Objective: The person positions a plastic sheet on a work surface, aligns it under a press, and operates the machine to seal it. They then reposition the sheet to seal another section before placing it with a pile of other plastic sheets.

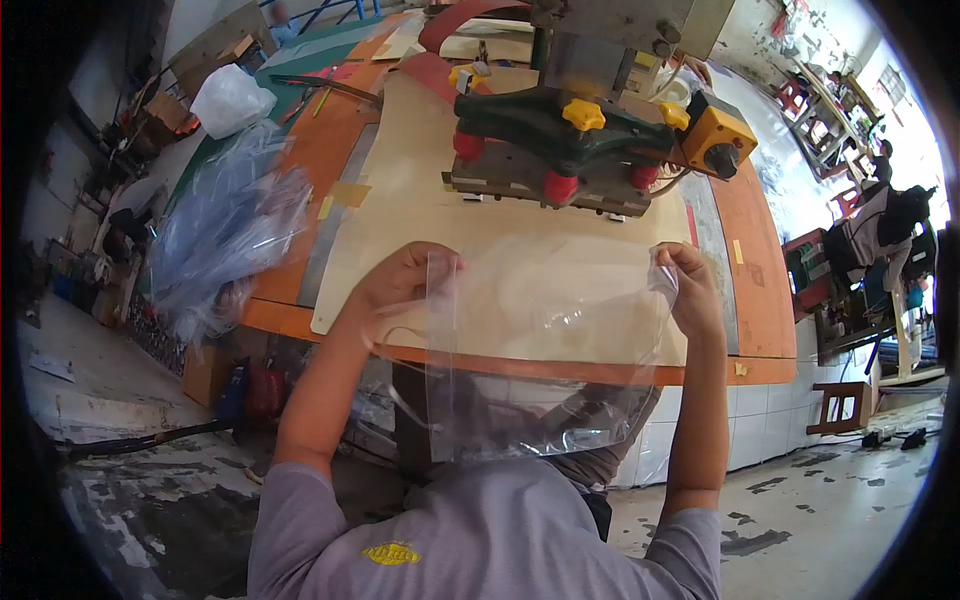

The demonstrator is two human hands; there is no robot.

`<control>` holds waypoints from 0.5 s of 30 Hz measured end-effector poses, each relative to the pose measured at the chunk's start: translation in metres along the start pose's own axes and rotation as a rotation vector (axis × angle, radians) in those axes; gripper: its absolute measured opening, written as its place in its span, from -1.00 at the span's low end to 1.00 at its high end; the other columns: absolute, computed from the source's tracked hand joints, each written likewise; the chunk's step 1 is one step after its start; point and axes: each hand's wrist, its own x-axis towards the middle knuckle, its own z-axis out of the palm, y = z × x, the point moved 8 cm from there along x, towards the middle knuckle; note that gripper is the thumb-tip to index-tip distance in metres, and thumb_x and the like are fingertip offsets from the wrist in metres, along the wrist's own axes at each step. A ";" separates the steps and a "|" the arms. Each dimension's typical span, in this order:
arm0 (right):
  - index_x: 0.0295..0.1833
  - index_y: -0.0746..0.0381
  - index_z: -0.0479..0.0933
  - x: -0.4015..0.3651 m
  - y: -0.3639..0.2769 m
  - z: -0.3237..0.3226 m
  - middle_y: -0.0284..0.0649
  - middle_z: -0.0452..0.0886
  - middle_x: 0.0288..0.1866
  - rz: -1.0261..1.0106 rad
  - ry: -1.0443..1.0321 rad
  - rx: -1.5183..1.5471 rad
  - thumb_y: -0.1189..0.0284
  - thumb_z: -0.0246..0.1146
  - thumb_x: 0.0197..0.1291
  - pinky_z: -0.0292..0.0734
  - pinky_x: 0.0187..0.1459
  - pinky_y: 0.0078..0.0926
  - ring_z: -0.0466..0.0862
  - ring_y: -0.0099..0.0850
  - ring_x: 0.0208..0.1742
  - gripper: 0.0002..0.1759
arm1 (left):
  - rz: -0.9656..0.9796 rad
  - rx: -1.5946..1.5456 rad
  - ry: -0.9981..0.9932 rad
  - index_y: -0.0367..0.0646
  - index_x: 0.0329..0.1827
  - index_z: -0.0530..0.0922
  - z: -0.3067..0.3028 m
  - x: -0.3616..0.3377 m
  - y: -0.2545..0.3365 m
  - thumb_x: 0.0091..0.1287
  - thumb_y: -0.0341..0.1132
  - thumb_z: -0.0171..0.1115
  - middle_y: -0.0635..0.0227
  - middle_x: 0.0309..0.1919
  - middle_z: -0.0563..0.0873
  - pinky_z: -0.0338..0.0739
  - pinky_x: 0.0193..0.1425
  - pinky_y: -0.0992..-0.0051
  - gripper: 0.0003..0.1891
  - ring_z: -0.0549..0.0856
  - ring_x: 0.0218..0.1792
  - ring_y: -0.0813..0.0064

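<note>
One clear sheet (545,365): thin, creased, shiny along its lower edge; held spread between both hands, hanging across the near edge of the board and down in front of the torso; contact with the board not possible to tell.

Left hand (410,275): nearly closed, fingers curled, upper left corner of the sheet pinched at the fingertips.

Right hand (688,280): nearly closed, thumb and fingers pinched on the upper right corner, film bunched just below.

Board (385,215): cream, flat, beneath the press and beyond the sheet.

Press (560,130): dark green and grey, with yellow knobs and red feet, above the board, beyond both hands.

Control box (718,140): yellow, black dial, at the right side of the press.

Table (765,300): orange top, under and around the board.

Tape (350,194): tan piece at the left side of the board.

Plastic pile (230,220): clear, crumpled, left of the board.

White bag (232,100): just beyond the plastic pile.

Stool (843,408): brown, on the floor at far right.
</note>
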 end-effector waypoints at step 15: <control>0.07 0.29 0.71 0.001 -0.008 0.023 -0.21 0.73 -0.05 -0.262 0.050 -0.928 0.64 0.35 0.45 0.66 0.02 -0.39 0.76 -0.38 -0.05 -0.85 | 0.296 1.481 0.202 -0.25 0.39 0.64 0.063 -0.004 0.030 0.07 0.15 0.74 0.13 0.18 0.61 0.58 0.28 0.17 -0.09 0.64 0.14 0.08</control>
